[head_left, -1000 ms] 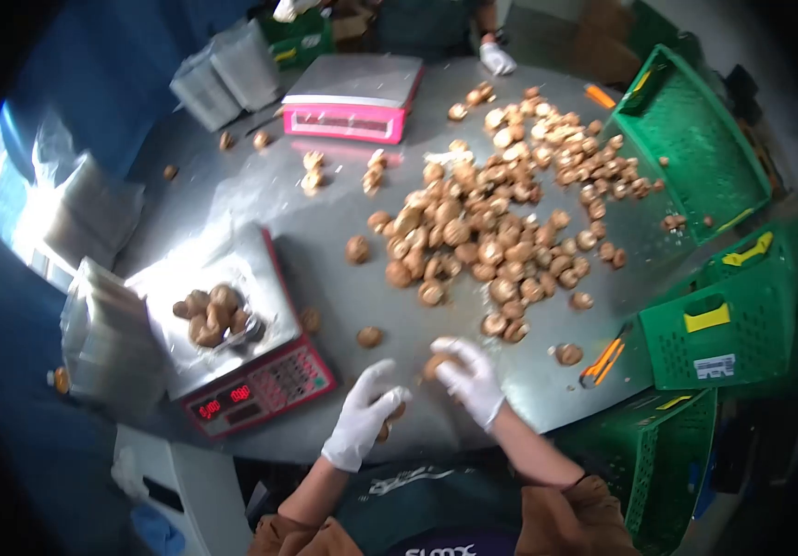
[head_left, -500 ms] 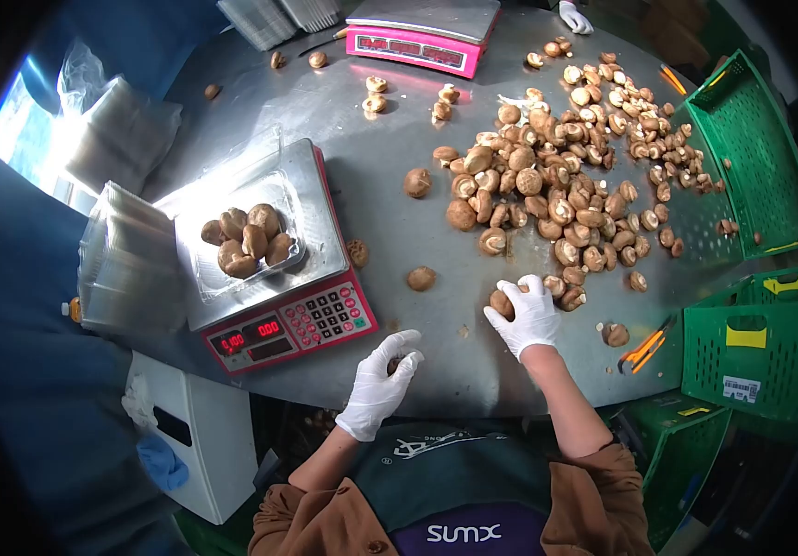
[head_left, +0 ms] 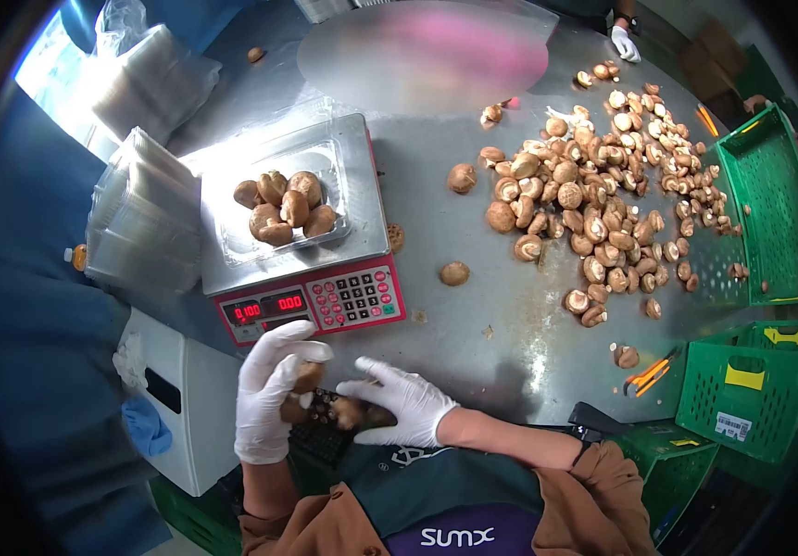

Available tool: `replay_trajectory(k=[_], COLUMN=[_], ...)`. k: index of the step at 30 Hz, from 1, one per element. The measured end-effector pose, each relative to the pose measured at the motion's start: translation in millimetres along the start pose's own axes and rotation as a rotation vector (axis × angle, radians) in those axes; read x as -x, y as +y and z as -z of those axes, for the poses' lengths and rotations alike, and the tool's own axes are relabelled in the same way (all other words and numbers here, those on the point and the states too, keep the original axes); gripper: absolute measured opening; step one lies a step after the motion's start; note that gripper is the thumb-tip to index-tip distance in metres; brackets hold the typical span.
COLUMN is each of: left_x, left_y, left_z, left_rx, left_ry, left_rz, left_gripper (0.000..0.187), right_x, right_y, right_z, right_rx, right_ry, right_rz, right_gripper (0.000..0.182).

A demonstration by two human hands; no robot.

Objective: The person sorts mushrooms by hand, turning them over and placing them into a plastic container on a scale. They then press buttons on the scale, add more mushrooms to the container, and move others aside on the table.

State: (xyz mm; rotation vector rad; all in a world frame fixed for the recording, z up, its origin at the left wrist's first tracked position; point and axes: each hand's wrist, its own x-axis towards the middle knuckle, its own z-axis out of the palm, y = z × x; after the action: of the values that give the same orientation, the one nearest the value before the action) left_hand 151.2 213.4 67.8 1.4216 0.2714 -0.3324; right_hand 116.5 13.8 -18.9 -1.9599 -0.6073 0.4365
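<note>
My left hand (head_left: 274, 389), in a white glove, is closed around brown-capped mushrooms (head_left: 310, 375) just in front of the scale. To its right, my gloved right hand (head_left: 408, 403) curls its fingers round a mushroom (head_left: 348, 413) at the table's near edge; part of it is blurred. Several mushrooms (head_left: 294, 208) lie in a clear plastic tray (head_left: 336, 227) on the pink scale (head_left: 334, 301), whose display reads 0.100 and 0.00. A single mushroom (head_left: 454, 272) rests on the metal table right of the scale.
A large mushroom pile (head_left: 593, 204) covers the table's right side. Stacked clear trays (head_left: 144, 213) stand left. Green crates (head_left: 741, 389) line the right edge, near orange-handled scissors (head_left: 653, 372). Another person's gloved hand (head_left: 625, 44) rests at the far edge.
My right hand has moved from the pile down and left to the near edge with a mushroom. My left hand has shifted left, now showing mushrooms in its grip. The view has shifted.
</note>
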Motion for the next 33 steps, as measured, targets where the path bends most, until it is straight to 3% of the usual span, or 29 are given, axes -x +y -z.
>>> replay_trajectory(k=[1,4,6,8,11,14,16,20,23,26,28,30,33], left_x=[3.2,11.0,14.0,11.6,5.2,-0.9,-7.3,-11.8,-18.1,-18.4,-21.0,-25.3,-35.3], left_y=[-0.2,-11.5,-22.9,-29.7,-34.1,-28.1,-28.4,-21.9,-17.3,-11.9,-20.2,-12.7,-15.5], left_z=[6.7,31.3,40.0,36.7,27.6,16.8,11.4,4.8,-8.1,-16.0,-13.9,-26.0,-47.1], left_rx=[0.01,-0.016,0.026,0.043,0.118,0.006,-0.045,0.049,0.035,0.042,0.015,-0.003,-0.054], left_ry=[0.035,0.139,0.198,0.216,0.162,0.142,0.109,0.1,0.048,0.011,-0.034,-0.086,-0.224], left_rz=[-0.047,-0.095,-0.034,0.001,0.071,0.083,-0.019,0.147,0.108,0.105,0.097,0.178,0.082], left_gripper=[0.04,0.038,0.034,0.033,0.032,0.033,0.033,0.035,0.033,0.032,0.035,0.035,0.037], right_x=[-3.9,-6.8,-8.5,-19.0,-42.3,-80.7,-104.9,-129.6,-127.9,-95.2,-67.3,-42.0,-17.9], right_y=[-0.4,43.8,73.4,99.7,142.5,144.2,119.8,95.7,113.1,117.3,96.4,59.3,35.2], right_z=[1.6,31.2,54.3,56.3,59.4,67.2,80.6,103.7,99.3,104.4,116.5,126.3,121.0], right_rx=[0.049,0.158,0.461,0.666,0.655,0.692,0.709,0.727,0.731,0.345,0.194,0.233,0.292], right_ry=[-0.028,0.391,0.674,0.795,0.639,0.56,0.352,0.069,0.14,0.598,0.714,0.792,0.823], right_rz=[0.014,0.04,-0.166,-0.312,-0.176,-0.153,-0.286,-0.373,-0.349,-0.278,-0.194,-0.156,-0.085], right_gripper=[0.055,0.05,0.048,0.046,0.042,0.045,0.052,0.064,0.056,0.055,0.058,0.06,0.062])
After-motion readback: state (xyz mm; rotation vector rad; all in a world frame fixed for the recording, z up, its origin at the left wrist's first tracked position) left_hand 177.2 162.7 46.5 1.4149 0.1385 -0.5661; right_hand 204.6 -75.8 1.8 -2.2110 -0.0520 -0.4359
